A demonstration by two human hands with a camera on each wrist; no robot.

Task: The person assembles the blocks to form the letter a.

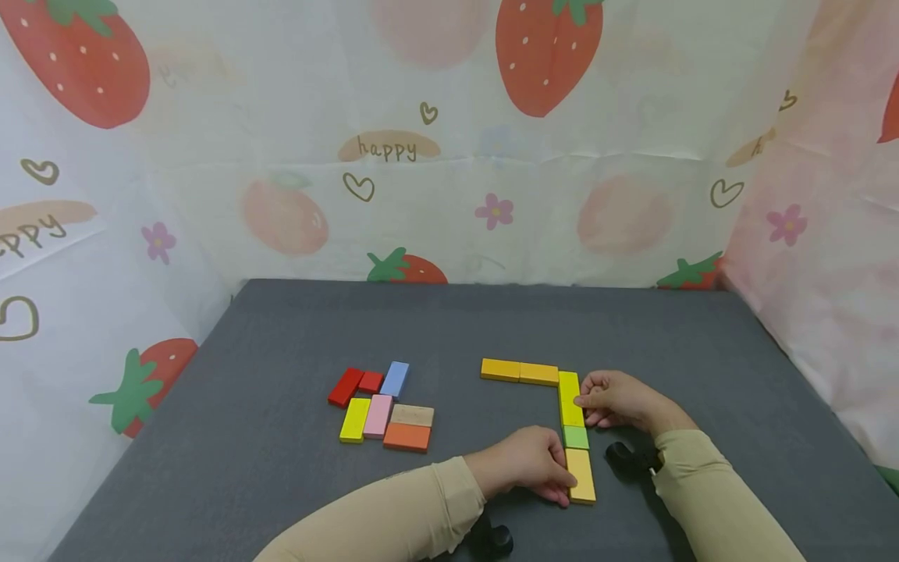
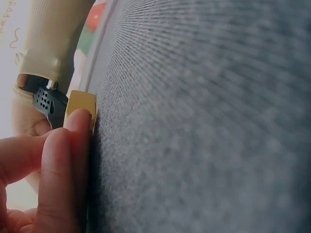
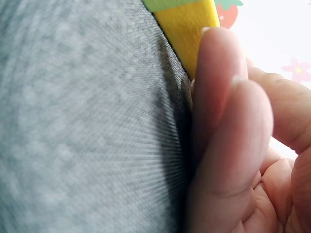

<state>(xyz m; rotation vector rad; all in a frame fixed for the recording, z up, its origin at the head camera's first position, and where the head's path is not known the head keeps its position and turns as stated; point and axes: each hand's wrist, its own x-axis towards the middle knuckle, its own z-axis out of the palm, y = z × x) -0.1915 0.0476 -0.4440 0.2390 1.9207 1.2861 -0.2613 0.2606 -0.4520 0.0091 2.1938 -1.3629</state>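
Observation:
A column of flat toy blocks runs toward me: a long yellow block, a small green block and a pale orange block at the near end. My left hand comes from the left, its fingertips against the pale orange block's left side; in the left wrist view the fingers meet a yellowish block. My right hand is at the right side of the long yellow block. Extended fingers touch the yellow block in the right wrist view.
Two amber blocks extend left from the column's far end. At left lies a group of several blocks, among them a red block, a blue block, a pink block and an orange block. Grey cloth covers the table.

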